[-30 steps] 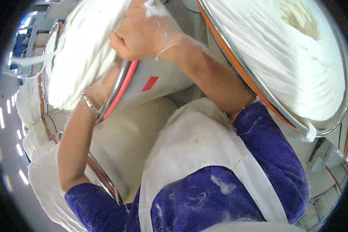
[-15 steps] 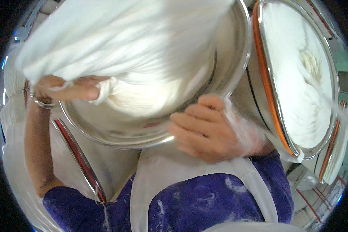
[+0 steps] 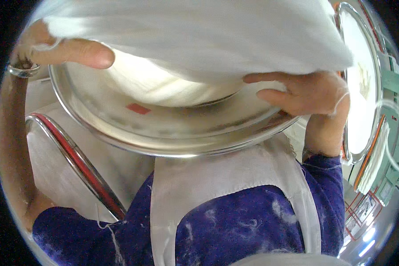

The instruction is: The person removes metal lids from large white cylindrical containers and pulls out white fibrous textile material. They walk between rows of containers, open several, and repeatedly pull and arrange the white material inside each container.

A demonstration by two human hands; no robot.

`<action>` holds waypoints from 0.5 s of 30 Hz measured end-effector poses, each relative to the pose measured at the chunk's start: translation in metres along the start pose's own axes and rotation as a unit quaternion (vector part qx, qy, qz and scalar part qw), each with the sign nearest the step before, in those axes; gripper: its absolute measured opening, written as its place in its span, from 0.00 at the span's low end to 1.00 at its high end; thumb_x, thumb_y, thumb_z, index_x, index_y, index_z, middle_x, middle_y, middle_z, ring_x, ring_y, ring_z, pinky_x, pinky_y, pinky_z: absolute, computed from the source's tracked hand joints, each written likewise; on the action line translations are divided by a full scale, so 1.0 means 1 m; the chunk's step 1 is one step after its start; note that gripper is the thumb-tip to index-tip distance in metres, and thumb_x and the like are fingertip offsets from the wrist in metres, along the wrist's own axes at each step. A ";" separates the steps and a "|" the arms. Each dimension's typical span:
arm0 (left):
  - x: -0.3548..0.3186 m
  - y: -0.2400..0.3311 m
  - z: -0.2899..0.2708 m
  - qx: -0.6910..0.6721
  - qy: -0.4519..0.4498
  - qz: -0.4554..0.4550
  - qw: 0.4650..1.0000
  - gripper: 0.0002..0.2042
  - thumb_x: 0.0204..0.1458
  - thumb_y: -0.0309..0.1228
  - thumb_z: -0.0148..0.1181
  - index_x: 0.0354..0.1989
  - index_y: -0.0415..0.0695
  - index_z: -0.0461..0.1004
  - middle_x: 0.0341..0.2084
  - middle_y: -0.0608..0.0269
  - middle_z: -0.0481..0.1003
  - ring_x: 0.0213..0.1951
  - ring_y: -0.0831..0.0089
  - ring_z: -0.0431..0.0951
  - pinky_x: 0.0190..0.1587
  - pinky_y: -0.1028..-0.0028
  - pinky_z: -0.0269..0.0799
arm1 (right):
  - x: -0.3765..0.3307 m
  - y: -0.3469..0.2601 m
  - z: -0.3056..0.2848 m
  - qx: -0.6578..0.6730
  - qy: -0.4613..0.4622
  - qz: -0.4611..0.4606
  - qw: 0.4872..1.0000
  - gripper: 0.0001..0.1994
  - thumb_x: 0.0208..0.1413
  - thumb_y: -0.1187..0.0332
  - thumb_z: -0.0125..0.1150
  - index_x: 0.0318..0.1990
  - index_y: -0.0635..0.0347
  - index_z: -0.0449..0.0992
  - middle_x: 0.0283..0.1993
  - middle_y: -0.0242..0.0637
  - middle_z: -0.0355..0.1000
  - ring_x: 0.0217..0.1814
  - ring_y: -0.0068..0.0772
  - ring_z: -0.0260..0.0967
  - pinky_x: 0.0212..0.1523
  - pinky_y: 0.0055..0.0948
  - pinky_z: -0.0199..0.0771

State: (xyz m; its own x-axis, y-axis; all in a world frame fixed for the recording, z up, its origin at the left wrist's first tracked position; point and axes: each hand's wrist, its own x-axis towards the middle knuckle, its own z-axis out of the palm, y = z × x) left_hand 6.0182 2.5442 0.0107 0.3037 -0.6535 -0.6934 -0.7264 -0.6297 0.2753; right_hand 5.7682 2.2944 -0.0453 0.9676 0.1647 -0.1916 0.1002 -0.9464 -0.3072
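A big, loose mass of white cotton sliver (image 3: 199,35) spans the top of the view above a round can with a shiny metal rim (image 3: 133,148). My left hand (image 3: 64,51), a metal bangle at its wrist, grips the mass at its left edge, thumb in front and fingers hidden behind. At the right lower edge, my right hand (image 3: 308,93) holds it too; thumb and forefinger show, the other fingers are hidden. Inside the can lies cream-white material (image 3: 164,84), partly covered by the mass. A red patch (image 3: 138,108) marks the can's inner wall.
To the left leans a can rim with a red band (image 3: 75,155). A can filled with white sliver (image 3: 359,80) stands at right, near an orange-banded can (image 3: 370,155). Green machinery (image 3: 392,84) stands beyond. Lint clings to my purple sleeves and white apron (image 3: 226,177).
My right hand has left the can's near rim, moved up and right, and taken hold of the cotton mass. My left hand has risen with its side; the mass now stretches farther right.
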 end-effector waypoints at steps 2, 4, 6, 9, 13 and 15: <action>-0.003 0.010 -0.008 0.025 -0.047 -0.004 0.999 0.26 0.49 0.50 0.57 0.48 0.40 0.71 0.41 0.52 0.74 0.45 0.64 0.74 0.49 0.69 0.69 | 0.013 -0.008 0.008 -0.122 0.077 -0.093 0.985 0.09 0.48 0.60 0.60 0.38 0.43 0.80 0.36 0.31 0.77 0.40 0.32 0.74 0.43 0.27 0.74; -0.013 0.023 -0.013 0.064 -0.118 -0.025 0.991 0.26 0.48 0.50 0.59 0.46 0.40 0.73 0.40 0.53 0.76 0.43 0.64 0.76 0.48 0.69 0.71 | 0.020 -0.020 0.020 -0.200 0.075 -0.058 0.975 0.10 0.48 0.62 0.58 0.38 0.46 0.79 0.34 0.31 0.76 0.38 0.30 0.74 0.38 0.28 0.75; -0.022 0.036 -0.007 0.089 -0.188 -0.031 0.978 0.25 0.48 0.50 0.60 0.45 0.40 0.75 0.38 0.53 0.78 0.41 0.64 0.78 0.47 0.69 0.72 | 0.032 -0.034 0.032 -0.258 0.148 -0.091 0.950 0.09 0.48 0.65 0.56 0.38 0.51 0.77 0.31 0.31 0.74 0.36 0.30 0.74 0.33 0.28 0.75; -0.021 0.051 0.023 0.082 -0.199 -0.017 0.976 0.25 0.50 0.52 0.57 0.46 0.43 0.75 0.39 0.53 0.78 0.41 0.65 0.78 0.46 0.67 0.73 | 0.064 -0.051 0.045 -0.189 0.313 -0.148 0.919 0.11 0.46 0.67 0.55 0.38 0.58 0.74 0.26 0.32 0.70 0.28 0.29 0.72 0.24 0.27 0.72; 0.036 0.056 0.057 -0.009 -0.125 0.112 0.986 0.26 0.51 0.53 0.55 0.47 0.42 0.74 0.40 0.52 0.77 0.42 0.63 0.77 0.47 0.66 0.72 | 0.093 -0.070 0.043 -0.129 0.365 -0.160 0.908 0.11 0.45 0.68 0.54 0.37 0.60 0.72 0.24 0.34 0.69 0.25 0.31 0.71 0.21 0.28 0.72; 0.065 0.060 0.065 0.013 -0.091 0.099 0.991 0.26 0.51 0.53 0.54 0.47 0.42 0.74 0.40 0.52 0.77 0.43 0.63 0.77 0.47 0.66 0.71 | 0.100 -0.076 0.035 -0.115 0.367 -0.154 0.910 0.10 0.45 0.68 0.54 0.36 0.61 0.72 0.24 0.35 0.69 0.25 0.32 0.72 0.21 0.30 0.72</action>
State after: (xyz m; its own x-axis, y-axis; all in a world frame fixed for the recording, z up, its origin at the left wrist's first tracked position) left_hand 5.9548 2.4913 -0.0612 0.0397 -0.6748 -0.7369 -0.7766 -0.4849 0.4022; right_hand 5.8492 2.3925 -0.0739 0.7710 0.2815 0.5712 0.3574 -0.9337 -0.0223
